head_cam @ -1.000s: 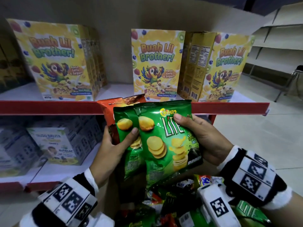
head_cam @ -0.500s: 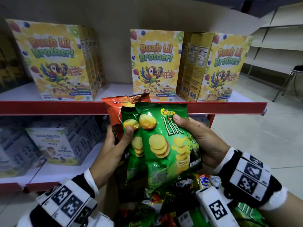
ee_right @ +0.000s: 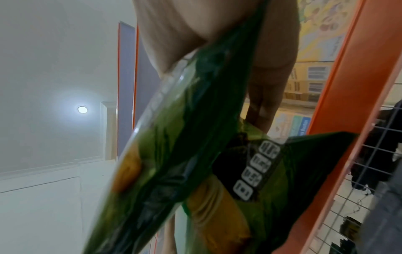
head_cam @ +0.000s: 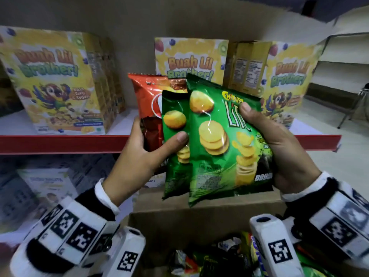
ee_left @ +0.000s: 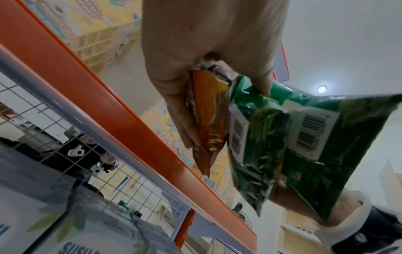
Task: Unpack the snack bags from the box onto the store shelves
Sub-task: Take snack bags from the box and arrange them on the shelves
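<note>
Since the earlier frame, both of my hands have raised the fanned snack bags from below the red shelf edge (head_cam: 60, 143) to overlap the cereal boxes (head_cam: 191, 58) at 12 o'clock. My left hand (head_cam: 139, 156) grips the red bag (head_cam: 148, 100) and the rear green bag (head_cam: 173, 116), thumb across the green one; my right hand (head_cam: 279, 148) pinches the front green bag (head_cam: 217, 144) at its 3 o'clock edge. All three bags are held above the cardboard box (head_cam: 199, 212) at 6 o'clock.
</note>
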Demonstrator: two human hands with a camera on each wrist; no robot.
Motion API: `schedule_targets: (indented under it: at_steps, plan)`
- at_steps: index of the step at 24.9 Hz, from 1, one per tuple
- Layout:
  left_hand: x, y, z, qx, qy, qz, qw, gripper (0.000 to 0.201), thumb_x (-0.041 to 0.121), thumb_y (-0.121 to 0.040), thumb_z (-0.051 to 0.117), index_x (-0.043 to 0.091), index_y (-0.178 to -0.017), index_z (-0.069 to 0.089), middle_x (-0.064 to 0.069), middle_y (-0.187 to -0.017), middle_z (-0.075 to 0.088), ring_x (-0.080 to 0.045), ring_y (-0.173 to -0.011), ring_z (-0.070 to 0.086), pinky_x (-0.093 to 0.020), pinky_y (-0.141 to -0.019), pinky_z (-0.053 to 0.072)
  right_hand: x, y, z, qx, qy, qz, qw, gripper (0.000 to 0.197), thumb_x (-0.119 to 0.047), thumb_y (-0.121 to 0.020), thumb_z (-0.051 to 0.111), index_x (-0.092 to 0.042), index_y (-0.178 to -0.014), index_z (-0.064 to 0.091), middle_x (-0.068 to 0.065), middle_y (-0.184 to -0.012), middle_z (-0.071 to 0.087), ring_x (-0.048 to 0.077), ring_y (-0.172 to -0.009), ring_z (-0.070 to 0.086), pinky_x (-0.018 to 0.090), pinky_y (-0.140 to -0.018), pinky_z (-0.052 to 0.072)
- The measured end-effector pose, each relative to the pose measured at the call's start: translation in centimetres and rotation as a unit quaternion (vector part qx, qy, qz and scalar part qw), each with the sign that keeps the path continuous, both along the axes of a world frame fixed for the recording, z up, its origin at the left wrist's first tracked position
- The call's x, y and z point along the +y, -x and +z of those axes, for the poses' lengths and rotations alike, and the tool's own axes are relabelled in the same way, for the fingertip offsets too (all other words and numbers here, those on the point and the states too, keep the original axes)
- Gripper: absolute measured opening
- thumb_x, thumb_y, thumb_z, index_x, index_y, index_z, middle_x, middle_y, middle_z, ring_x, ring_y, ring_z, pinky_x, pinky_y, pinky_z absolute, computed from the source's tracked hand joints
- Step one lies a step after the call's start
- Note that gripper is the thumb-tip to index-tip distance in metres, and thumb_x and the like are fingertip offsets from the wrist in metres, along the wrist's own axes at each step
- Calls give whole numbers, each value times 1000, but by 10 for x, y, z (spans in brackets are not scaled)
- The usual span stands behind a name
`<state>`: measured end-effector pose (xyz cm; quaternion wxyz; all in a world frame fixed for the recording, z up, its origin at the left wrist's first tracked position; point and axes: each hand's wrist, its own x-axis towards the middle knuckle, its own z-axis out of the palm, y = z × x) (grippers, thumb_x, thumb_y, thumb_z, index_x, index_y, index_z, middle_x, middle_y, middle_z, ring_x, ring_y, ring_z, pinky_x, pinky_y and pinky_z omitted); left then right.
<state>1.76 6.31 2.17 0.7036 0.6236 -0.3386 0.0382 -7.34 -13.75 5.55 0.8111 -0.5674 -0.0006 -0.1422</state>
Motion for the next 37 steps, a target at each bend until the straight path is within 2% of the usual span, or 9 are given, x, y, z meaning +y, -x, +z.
schedule_targets:
  at_steps: [3, 9, 17, 21, 25, 27, 30, 33, 37]
  plan:
    - [-5, -21, 2, -4, -8, 0, 1000, 56, 47, -70, 70, 33, -121, 50, 15, -115, 68, -4, -105, 66, -21, -79, 55, -4, -19, 7, 11, 17, -3, 1000, 46, -36, -77, 66, -7, -112, 69, 15, -108, 71, 32, -101, 67, 55, -91, 50]
    - [-8, -52, 42, -11, -11, 31, 999, 50, 53, -73, 66, 31, -115, 51, 29, -103, 68, 11, -97, 63, -5, -75, 47, -6, -59, 58, 62, 21, 22, 998, 44, -36, -81, 66, -6, -113, 69, 17, -109, 70, 37, -102, 66, 58, -93, 48]
    - [16, -23, 138, 147, -46, 65, 986, 55, 54, -65, 70, 31, -111, 53, 25, -99, 69, 8, -92, 64, -8, -76, 47, 20, -46, 166, 187, 13, -4, 982, 40, -32, -84, 66, -1, -109, 69, 17, -102, 72, 34, -98, 68, 52, -91, 51]
    - [27, 8, 214, 236, -63, 79, 966, 63, 57, -60, 77, 27, -111, 55, 17, -100, 70, 2, -91, 65, -25, -88, 54, 32, -18, 247, 254, 55, -34, 965, 47, -46, -74, 72, -10, -106, 72, 6, -104, 74, 27, -103, 67, 48, -102, 45]
    - [38, 35, 298, 271, -105, 83, 953, 71, 63, -59, 72, 24, -116, 57, 7, -109, 70, -9, -102, 66, -41, -96, 51, 41, 6, 336, 272, 84, -41, 958, 48, -48, -71, 73, -14, -105, 72, -6, -103, 74, 17, -105, 67, 38, -99, 47]
    - [42, 46, 348, 278, -97, 84, 952, 93, 77, -46, 73, 18, -116, 58, 4, -106, 71, -12, -98, 67, -39, -92, 51, 44, 16, 389, 269, 96, -33, 958, 52, -49, -72, 72, -13, -110, 70, -4, -108, 73, 16, -107, 65, 42, -103, 44]
    - [50, 57, 436, 247, -70, 94, 962, 96, 79, -38, 74, 18, -111, 59, 9, -99, 73, -7, -91, 68, -29, -85, 51, 47, 31, 482, 237, 80, -2, 968, 45, -39, -76, 71, -7, -109, 70, 8, -106, 73, 26, -103, 68, 48, -102, 45]
    - [52, 53, 502, 177, -33, 94, 979, 80, 61, -50, 77, 17, -114, 57, 19, -103, 71, 4, -93, 66, -10, -77, 49, 46, 32, 548, 192, 90, 19, 977, 43, -36, -76, 70, -7, -108, 70, 10, -107, 73, 27, -102, 68, 46, -100, 46]
    - [57, 27, 576, 110, -9, 84, 990, 61, 40, -61, 79, 20, -113, 55, 23, -100, 71, 7, -89, 66, -6, -70, 49, 54, 20, 628, 106, 113, 23, 988, 44, -38, -70, 73, -8, -102, 73, 11, -102, 74, 25, -91, 72, 35, -83, 57]
